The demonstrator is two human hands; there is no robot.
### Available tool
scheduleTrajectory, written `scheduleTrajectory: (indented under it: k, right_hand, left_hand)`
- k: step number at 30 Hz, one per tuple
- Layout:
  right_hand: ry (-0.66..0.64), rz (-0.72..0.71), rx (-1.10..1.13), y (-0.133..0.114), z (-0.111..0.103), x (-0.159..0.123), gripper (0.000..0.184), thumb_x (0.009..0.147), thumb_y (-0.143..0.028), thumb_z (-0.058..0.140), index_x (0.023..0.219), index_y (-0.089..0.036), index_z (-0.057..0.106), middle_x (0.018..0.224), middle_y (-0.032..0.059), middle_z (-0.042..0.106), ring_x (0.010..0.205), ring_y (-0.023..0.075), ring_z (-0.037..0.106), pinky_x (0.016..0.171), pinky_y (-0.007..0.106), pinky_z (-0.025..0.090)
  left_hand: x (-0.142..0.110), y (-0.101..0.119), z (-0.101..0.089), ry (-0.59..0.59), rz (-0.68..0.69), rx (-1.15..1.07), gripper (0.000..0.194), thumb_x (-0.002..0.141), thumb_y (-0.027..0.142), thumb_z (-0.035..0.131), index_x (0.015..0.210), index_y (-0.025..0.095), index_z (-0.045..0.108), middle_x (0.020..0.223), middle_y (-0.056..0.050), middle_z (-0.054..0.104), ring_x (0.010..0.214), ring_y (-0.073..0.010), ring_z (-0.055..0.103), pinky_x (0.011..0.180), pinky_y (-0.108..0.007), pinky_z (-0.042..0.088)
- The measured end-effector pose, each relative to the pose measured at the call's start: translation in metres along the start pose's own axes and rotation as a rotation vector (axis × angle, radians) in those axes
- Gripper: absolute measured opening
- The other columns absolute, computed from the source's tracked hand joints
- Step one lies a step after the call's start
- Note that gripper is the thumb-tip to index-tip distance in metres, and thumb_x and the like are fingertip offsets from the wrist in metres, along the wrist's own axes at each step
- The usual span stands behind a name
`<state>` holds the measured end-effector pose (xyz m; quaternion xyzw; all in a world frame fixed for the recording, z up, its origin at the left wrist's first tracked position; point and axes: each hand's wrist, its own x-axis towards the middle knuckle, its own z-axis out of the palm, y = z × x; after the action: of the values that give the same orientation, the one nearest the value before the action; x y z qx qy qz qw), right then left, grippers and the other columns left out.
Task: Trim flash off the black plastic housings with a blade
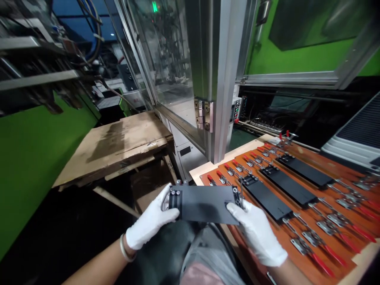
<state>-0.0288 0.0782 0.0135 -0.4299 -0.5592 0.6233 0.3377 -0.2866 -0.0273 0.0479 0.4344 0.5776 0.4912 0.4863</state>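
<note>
Both my hands wear white gloves and hold a flat black plastic panel [204,204] level in front of my lap. My left hand [152,221] grips its left end, where small metal fittings stick up. My right hand [257,231] grips its right end, near another set of fittings. The panel hovers just left of an orange-brown fixture board [308,221]. On that board three similar black panels [289,186] lie side by side, with rows of red-handled toggle clamps [326,253] along both edges.
A worn wooden bench [118,144] stands to the left. A metal-framed glass machine door [178,71] rises ahead, with a hinge [204,114] and a button box [236,111]. A grey ribbed tray [359,138] sits at the right. Green machine panels flank the scene.
</note>
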Motion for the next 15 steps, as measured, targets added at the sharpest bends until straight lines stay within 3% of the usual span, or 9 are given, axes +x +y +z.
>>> scheduleTrajectory:
  k: [2, 6, 11, 15]
  right_hand:
    - [0.026, 0.009, -0.027, 0.004, 0.004, -0.005, 0.052, 0.073, -0.056, 0.069, 0.105, -0.014, 0.068, 0.103, 0.0106, 0.072, 0.097, 0.0284, 0.065, 0.089, 0.035, 0.051]
    - [0.040, -0.021, -0.055, 0.011, 0.011, -0.013, 0.051, 0.074, -0.053, 0.068, 0.107, -0.014, 0.068, 0.099, 0.0094, 0.074, 0.094, 0.0277, 0.066, 0.084, 0.034, 0.053]
    - [0.061, -0.041, 0.059, 0.020, 0.021, -0.014, 0.048, 0.076, -0.050, 0.067, 0.110, -0.015, 0.067, 0.102, 0.0090, 0.073, 0.096, 0.0272, 0.066, 0.085, 0.033, 0.053]
    - [0.121, 0.054, 0.236, 0.028, 0.034, -0.013, 0.046, 0.081, -0.054, 0.060, 0.107, -0.017, 0.068, 0.074, 0.0067, 0.070, 0.067, 0.0241, 0.066, 0.059, 0.032, 0.054]
  left_hand:
    - [0.002, 0.005, 0.008, 0.004, -0.013, -0.052, 0.086, 0.069, 0.037, 0.080, 0.142, 0.019, 0.037, 0.132, -0.012, 0.058, 0.115, -0.0275, 0.057, 0.097, -0.039, 0.047]
    - [0.004, 0.013, 0.015, 0.024, -0.037, -0.131, 0.047, 0.072, 0.032, 0.077, 0.112, 0.014, 0.062, 0.112, -0.010, 0.069, 0.102, -0.0240, 0.063, 0.093, -0.035, 0.047]
    - [0.012, 0.009, 0.005, 0.159, -0.106, -0.260, 0.029, 0.078, 0.039, 0.071, 0.092, 0.014, 0.067, 0.093, -0.007, 0.072, 0.088, -0.0207, 0.065, 0.080, -0.029, 0.050]
    - [0.010, -0.022, 0.006, 0.222, -0.117, -0.635, 0.027, 0.081, 0.037, 0.062, 0.087, 0.012, 0.067, 0.074, -0.006, 0.069, 0.064, -0.0164, 0.064, 0.056, -0.025, 0.049]
